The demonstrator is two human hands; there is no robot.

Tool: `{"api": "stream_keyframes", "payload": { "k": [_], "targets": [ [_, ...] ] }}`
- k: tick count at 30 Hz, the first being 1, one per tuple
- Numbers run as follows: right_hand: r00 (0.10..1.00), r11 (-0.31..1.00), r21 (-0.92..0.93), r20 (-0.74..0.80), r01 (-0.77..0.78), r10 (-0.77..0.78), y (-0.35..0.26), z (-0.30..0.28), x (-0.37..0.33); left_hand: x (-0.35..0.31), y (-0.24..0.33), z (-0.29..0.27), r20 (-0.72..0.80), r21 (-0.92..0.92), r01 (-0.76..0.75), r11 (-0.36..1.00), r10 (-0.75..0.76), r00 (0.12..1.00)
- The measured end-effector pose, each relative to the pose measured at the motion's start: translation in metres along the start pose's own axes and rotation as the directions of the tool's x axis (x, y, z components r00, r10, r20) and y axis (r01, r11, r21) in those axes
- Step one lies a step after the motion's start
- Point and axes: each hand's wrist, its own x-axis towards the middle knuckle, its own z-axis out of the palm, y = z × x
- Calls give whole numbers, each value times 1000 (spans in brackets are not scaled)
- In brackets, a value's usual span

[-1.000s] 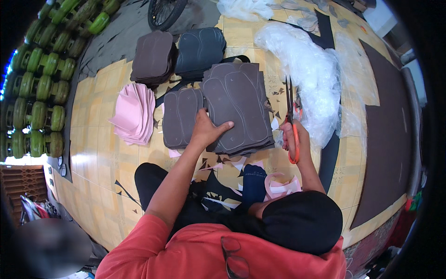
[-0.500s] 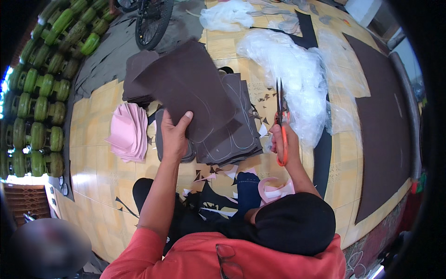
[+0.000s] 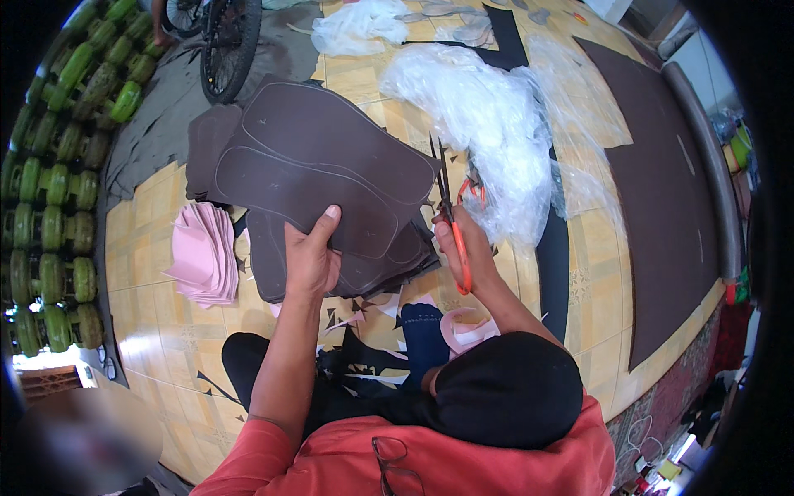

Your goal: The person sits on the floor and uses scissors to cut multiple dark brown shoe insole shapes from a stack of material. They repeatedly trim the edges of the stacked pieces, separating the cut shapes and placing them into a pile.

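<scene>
My left hand (image 3: 313, 258) grips the lower edge of a dark brown sheet (image 3: 289, 186), thumb on top. Two shoe-sole shapes are outlined on it in a pale line. My right hand (image 3: 465, 240) is wrapped round orange-handled scissors (image 3: 444, 183), whose blades point away from me, slightly apart, close to the sheet's right corner. Under the raised sheet lies a stack of similar dark pieces (image 3: 357, 276), partly hidden. To its left sits a stack of pink cut pieces (image 3: 203, 256). Another dark stack (image 3: 203, 149) shows behind the sheet's left side.
Crumpled clear plastic (image 3: 488, 132) spreads over the tiled floor at the right. Beyond it lie a large dark sheet (image 3: 653, 190) and a grey roll (image 3: 703, 165). Small offcuts (image 3: 364, 351) scatter before my legs. A bicycle wheel (image 3: 231, 50) and green cylinders (image 3: 54, 231) stand at left.
The sheet has been turned and tilted so its outlined face shows more fully. My right hand has brought the scissors closer to its right corner. The whole view has shifted a little.
</scene>
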Motion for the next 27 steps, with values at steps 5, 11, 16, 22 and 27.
{"api": "stream_keyframes", "payload": {
  "k": [5,11,16,22,27],
  "targets": [
    [998,998,-27,-19,54,-55,-2,-1,0,-2,-3,0,-2,26,17,1000,-17,1000],
    [999,999,20,30,42,-43,-3,-4,-2,-1,-5,-4,13,15,25,1000,-25,1000],
    [995,998,22,80,51,-53,-7,-5,-1,4,0,-12,8,33,14,999,-14,1000],
    [962,991,75,260,-113,90,1,-5,-9,16,9,-21,40,99,-11,995,7,999],
    [992,988,148,114,35,-52,-5,2,-3,6,0,-13,-5,63,12,998,-12,1000]
  ]
}}
